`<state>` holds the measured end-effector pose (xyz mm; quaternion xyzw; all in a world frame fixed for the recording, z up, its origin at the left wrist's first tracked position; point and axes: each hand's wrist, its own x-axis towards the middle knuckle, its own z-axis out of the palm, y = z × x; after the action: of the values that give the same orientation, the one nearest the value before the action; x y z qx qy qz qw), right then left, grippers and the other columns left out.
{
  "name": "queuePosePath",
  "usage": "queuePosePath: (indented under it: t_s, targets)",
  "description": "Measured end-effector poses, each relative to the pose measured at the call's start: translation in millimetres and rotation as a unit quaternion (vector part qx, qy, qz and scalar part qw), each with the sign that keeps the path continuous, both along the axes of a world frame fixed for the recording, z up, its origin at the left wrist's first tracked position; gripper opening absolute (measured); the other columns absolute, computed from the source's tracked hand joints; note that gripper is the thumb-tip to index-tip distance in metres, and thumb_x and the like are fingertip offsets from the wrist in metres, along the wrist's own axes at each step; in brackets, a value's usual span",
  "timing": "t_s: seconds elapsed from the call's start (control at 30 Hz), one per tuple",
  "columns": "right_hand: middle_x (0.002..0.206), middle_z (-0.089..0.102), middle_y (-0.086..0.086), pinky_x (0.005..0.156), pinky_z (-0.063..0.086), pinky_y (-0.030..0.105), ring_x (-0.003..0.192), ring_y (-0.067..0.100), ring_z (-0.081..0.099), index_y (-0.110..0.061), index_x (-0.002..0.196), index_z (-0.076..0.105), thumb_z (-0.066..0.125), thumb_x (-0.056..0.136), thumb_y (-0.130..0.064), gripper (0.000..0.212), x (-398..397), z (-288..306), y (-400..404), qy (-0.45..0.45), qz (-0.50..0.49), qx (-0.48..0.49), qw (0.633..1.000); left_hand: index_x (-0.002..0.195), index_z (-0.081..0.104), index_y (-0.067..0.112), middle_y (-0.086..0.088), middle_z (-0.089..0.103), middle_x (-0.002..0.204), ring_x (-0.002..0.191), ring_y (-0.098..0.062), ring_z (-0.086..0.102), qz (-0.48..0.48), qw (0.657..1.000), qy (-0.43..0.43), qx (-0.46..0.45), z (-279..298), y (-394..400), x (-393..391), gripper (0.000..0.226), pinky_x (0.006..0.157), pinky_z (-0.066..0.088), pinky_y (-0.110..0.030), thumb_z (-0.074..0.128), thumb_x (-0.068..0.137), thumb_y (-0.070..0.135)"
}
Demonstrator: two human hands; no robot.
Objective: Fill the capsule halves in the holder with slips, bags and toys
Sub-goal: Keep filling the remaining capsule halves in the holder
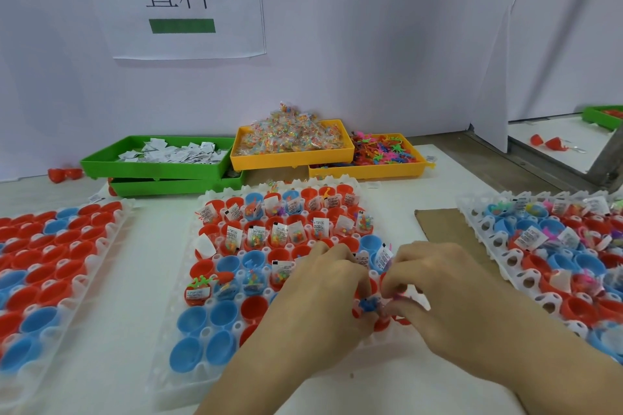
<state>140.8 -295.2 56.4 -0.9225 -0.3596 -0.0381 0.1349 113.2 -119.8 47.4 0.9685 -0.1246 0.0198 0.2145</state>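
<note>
Both forearms reach in from the lower edge and meet over the right side of the middle holder (175, 360). The left hand (323, 293) and right hand (445, 283) curl their fingers together round small toys (369, 305) above red and blue capsule halves (222, 313). Bare white desk (135, 280) runs between three holders. Trays of slips (168, 153), bags (290, 136) and toys sit against the white wall (371, 44).

left hand (323, 290) and right hand (438, 283) close together, fingers (392, 286) curled, pinching
</note>
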Motion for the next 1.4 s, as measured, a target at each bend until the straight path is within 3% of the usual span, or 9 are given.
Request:
queuePosePath:
  t_s: [0.27,0.4,0.53,0.63,0.73,0.93,1.07,1.2,1.4]
  targets:
    - [0.095,0.058,-0.017,0.074,0.039,0.012,0.084,0.001,0.046,-0.033,0.103,0.074,0.058,0.096,-0.033,0.017,-2,2,2,-0.01,0.016,-0.002,1.0,0.109,0.065,0.031,0.016,0.045,0.114,0.107,-0.007,0.034,-0.001,1.0,0.014,0.001,-2,6,0,0.027,0.097,0.041,-0.026,0.069,0.087,0.046]
    - [0.08,0.065,-0.018,0.066,0.037,0.007,0.068,-0.012,0.048,-0.025,0.092,0.078,0.077,0.083,-0.018,0.012,7,10,-7,-0.063,-0.016,0.086,0.994,0.098,0.055,0.044,0.028,0.042,0.107,0.105,0.004,0.036,-0.004,0.997,0.009,-0.071,7,19,-5,0.022,0.086,0.037,-0.014,0.069,0.082,0.05]
    - [0.082,0.069,-0.012,0.066,0.045,0.01,0.071,0.004,0.063,-0.019,0.098,0.078,0.075,0.083,-0.009,0.018,35,13,-16,-0.106,-0.057,0.179,0.976,0.092,0.058,0.042,0.028,0.054,0.099,0.101,0.011,0.047,0.033,0.991,-0.054,-0.114,17,43,-4,0.01,0.079,0.038,-0.009,0.059,0.084,0.048]
    - [0.088,0.07,-0.015,0.063,0.052,0.015,0.083,0.005,0.063,-0.026,0.105,0.074,0.067,0.09,-0.01,0.023,65,6,-12,-0.089,-0.114,0.323,0.935,0.086,0.067,0.031,0.014,0.068,0.079,0.079,-0.001,0.062,0.095,0.971,-0.108,-0.189,26,68,5,0.01,0.065,0.045,-0.011,0.064,0.09,0.023]
    - [0.088,0.069,-0.013,0.065,0.052,0.019,0.081,0.006,0.064,-0.033,0.105,0.066,0.057,0.097,-0.011,0.026,104,-10,4,-0.069,-0.186,0.456,0.867,0.089,0.066,0.025,0.001,0.073,0.071,0.058,-0.008,0.065,0.156,0.957,-0.061,-0.236,37,96,21,0.011,0.053,0.049,-0.02,0.059,0.096,0.019]
    - [0.08,0.067,0.0,0.064,0.05,0.031,0.069,0.008,0.059,-0.024,0.098,0.066,0.047,0.1,-0.006,0.027,172,-46,36,-0.043,-0.234,0.504,0.83,0.086,0.068,0.022,0.009,0.069,0.082,0.072,-0.006,0.063,0.29,0.943,-0.134,-0.089,45,171,75,0.007,0.059,0.043,-0.019,0.063,0.091,0.022]
    - [0.069,0.063,0.001,0.051,0.04,0.011,0.058,0.0,0.056,-0.012,0.097,0.069,0.046,0.099,-0.004,0.025,187,-69,46,-0.038,-0.232,0.505,0.831,0.092,0.072,0.014,-0.002,0.072,0.089,0.079,-0.022,0.068,0.339,0.927,-0.152,-0.056,46,224,112,0.007,0.062,0.047,-0.026,0.066,0.089,0.014]
    - [0.065,0.062,0.005,0.048,0.037,0.008,0.059,0.004,0.056,-0.012,0.092,0.069,0.046,0.099,-0.001,0.026,188,-75,48,-0.05,-0.217,0.497,0.839,0.104,0.075,0.016,-0.006,0.071,0.096,0.067,-0.013,0.062,0.315,0.943,-0.107,-0.03,46,245,153,0.015,0.047,0.043,-0.014,0.066,0.092,0.015]
    - [0.064,0.061,0.005,0.048,0.038,0.009,0.06,0.004,0.057,-0.014,0.089,0.068,0.046,0.098,0.0,0.028,189,-74,49,-0.041,-0.209,0.487,0.847,0.114,0.071,0.01,-0.014,0.068,0.116,0.083,-0.021,0.062,0.286,0.957,-0.045,0.036,28,229,210,0.025,0.075,0.048,-0.027,0.066,0.09,0.011]
